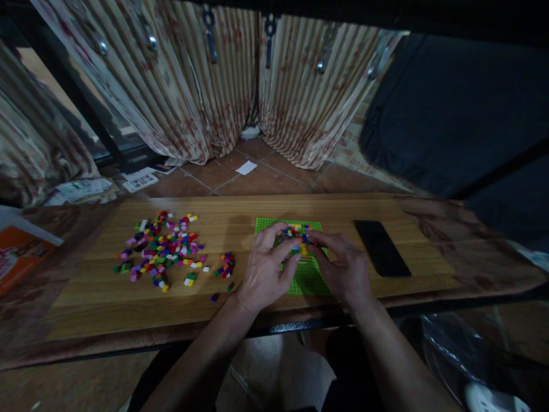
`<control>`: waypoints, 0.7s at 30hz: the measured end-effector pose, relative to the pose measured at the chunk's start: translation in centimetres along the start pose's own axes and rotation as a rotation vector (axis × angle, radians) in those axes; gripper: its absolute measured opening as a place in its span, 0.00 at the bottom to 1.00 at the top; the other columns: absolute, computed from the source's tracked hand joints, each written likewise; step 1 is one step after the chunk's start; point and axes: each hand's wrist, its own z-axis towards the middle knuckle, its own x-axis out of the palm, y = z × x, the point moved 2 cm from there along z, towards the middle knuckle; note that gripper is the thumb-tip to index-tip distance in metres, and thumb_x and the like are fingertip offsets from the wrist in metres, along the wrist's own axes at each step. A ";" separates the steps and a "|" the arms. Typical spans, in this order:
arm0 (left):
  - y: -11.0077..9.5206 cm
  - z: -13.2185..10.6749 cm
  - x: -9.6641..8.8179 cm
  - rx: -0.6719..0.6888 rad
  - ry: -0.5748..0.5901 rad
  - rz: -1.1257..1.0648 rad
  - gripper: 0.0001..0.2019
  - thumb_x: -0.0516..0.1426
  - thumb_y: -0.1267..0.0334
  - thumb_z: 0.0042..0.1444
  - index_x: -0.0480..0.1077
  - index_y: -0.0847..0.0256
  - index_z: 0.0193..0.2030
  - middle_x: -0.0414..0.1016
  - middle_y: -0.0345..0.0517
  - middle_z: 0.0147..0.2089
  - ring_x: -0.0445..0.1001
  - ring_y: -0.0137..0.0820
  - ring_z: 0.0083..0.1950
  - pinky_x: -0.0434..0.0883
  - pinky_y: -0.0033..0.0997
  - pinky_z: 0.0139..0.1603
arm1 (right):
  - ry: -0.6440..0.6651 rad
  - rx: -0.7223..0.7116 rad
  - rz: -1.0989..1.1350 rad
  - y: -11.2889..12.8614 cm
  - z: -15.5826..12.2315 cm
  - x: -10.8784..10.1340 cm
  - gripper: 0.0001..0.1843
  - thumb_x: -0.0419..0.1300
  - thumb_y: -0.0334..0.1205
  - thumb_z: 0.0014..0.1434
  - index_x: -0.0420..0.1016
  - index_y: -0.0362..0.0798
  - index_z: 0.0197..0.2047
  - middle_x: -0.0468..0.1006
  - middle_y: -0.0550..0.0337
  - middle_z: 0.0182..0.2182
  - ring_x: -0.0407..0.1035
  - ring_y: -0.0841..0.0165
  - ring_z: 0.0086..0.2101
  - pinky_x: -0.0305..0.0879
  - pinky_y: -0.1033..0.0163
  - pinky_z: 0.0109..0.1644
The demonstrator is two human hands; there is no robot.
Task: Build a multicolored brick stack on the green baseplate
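A bright green studded baseplate lies on the wooden board. On it stands a low build of small multicoloured toy bricks, partly hidden by my fingers. My left hand curls round the build's left side, fingertips at its far edge and thumb near its front. From the right, my right hand has thumb and forefinger closed at the build's right edge. Whether a separate loose brick is between those fingertips is too small to tell.
A large heap of loose bricks covers the board's left part, with a smaller cluster nearer my left hand. A black phone lies right of the baseplate. An orange and white package is at far left. Striped curtains hang beyond.
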 end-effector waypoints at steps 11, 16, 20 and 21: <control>-0.4 -0.4 1.6 -0.015 0.066 0.125 0.14 0.52 0.64 0.61 0.73 0.56 0.52 0.56 0.51 0.67 0.62 0.42 0.60 0.62 0.48 0.60 | -0.004 0.099 -0.013 -0.3 -0.1 -0.4 0.13 0.61 0.36 0.57 0.78 0.52 0.46 0.81 0.58 0.39 0.73 0.65 0.36 0.70 0.58 0.43; -0.3 -0.5 1.8 -0.007 0.053 0.138 0.15 0.52 0.64 0.61 0.72 0.55 0.52 0.56 0.50 0.67 0.61 0.43 0.61 0.61 0.49 0.60 | -0.128 0.380 0.210 -1.1 0.2 -0.6 0.11 0.62 0.42 0.56 0.79 0.48 0.42 0.80 0.57 0.36 0.72 0.68 0.30 0.69 0.62 0.35; -0.4 -0.5 1.9 -0.008 0.046 0.154 0.15 0.53 0.64 0.60 0.72 0.55 0.52 0.57 0.50 0.66 0.60 0.43 0.61 0.61 0.49 0.60 | -0.131 0.563 0.339 -1.6 0.2 0.4 0.17 0.64 0.47 0.52 0.78 0.45 0.42 0.80 0.55 0.35 0.71 0.68 0.30 0.68 0.62 0.34; -0.4 -0.5 1.9 -0.009 0.045 0.157 0.14 0.53 0.64 0.60 0.72 0.55 0.52 0.57 0.50 0.66 0.60 0.43 0.61 0.62 0.49 0.60 | -0.113 0.586 0.339 -1.7 0.3 0.6 0.19 0.65 0.47 0.51 0.78 0.45 0.43 0.80 0.55 0.35 0.71 0.68 0.29 0.68 0.62 0.34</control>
